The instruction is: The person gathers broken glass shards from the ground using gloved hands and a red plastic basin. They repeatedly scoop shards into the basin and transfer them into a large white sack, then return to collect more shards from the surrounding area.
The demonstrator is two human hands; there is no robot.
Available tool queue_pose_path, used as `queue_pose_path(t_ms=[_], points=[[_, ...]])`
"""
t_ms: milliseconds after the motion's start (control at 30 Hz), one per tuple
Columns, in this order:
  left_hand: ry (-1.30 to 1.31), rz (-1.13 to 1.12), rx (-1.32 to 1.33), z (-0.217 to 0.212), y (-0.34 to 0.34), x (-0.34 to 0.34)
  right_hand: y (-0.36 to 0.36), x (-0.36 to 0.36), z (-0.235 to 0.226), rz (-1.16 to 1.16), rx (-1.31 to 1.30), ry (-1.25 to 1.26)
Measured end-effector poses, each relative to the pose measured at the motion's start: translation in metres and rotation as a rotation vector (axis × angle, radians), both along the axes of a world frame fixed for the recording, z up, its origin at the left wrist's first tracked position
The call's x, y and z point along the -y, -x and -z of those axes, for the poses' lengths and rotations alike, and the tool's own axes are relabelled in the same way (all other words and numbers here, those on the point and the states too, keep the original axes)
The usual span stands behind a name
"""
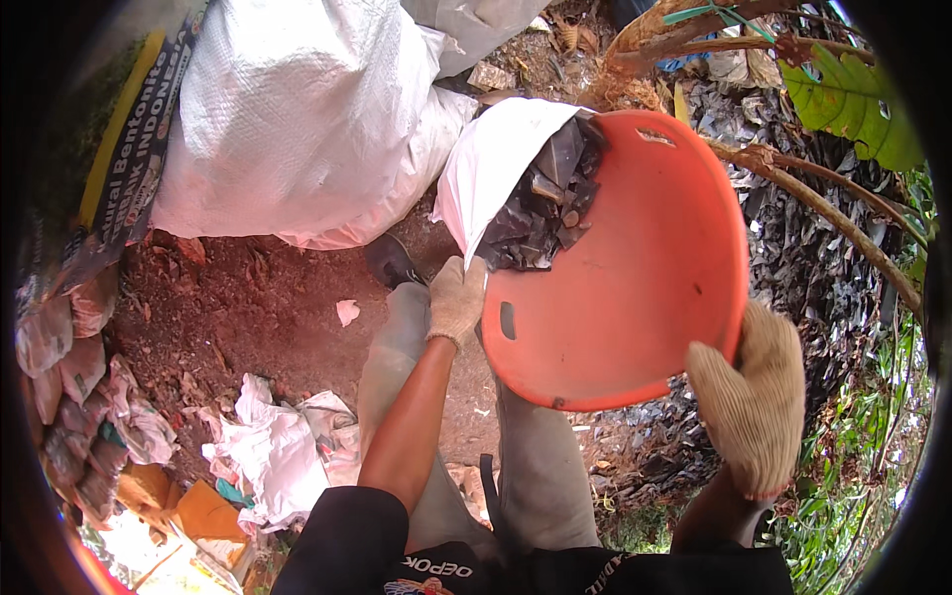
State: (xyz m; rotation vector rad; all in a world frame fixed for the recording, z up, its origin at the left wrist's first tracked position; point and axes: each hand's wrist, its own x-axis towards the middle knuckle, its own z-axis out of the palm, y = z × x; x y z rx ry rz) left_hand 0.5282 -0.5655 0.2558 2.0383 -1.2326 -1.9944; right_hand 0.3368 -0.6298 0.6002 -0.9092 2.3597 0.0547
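My right hand [756, 402], in a beige knit glove, grips the lower right rim of a round orange plastic basin [650, 268] that is tipped toward a white woven sack [491, 164]. Dark, flat plastic scraps [545, 213] slide from the basin into the sack's mouth. My left hand [456, 297], gloved the same way, pinches the near edge of the sack's opening and holds it up against the basin's rim. My grey trousered legs stand just below both hands.
A large full white woven sack [297, 119] lies at the upper left on reddish soil [248, 307]. Crumpled white and orange plastic [263, 451] litters the lower left. A heap of dark scraps [813, 248] and branches with a green leaf [853, 99] fill the right.
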Motion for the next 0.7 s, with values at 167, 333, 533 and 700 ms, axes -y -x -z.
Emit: queue_pose_path(t_ms=[167,333,533,700], points=[[-0.100,-0.144,0.010,-0.003,-0.008,-0.008,0.004,-0.040,-0.055,0.433,0.024,0.202],[-0.307,-0.629,-0.282,0.015,0.008,-0.034,0.050,-0.115,-0.060,0.490,-0.070,0.245],[-0.550,-0.879,-0.537,0.034,0.032,-0.060,0.139,-0.315,-0.044,0.673,-0.127,0.419],[-0.408,-1.237,-0.672,0.056,0.062,-0.095,0.229,-0.441,0.010,0.819,-0.209,0.448]])
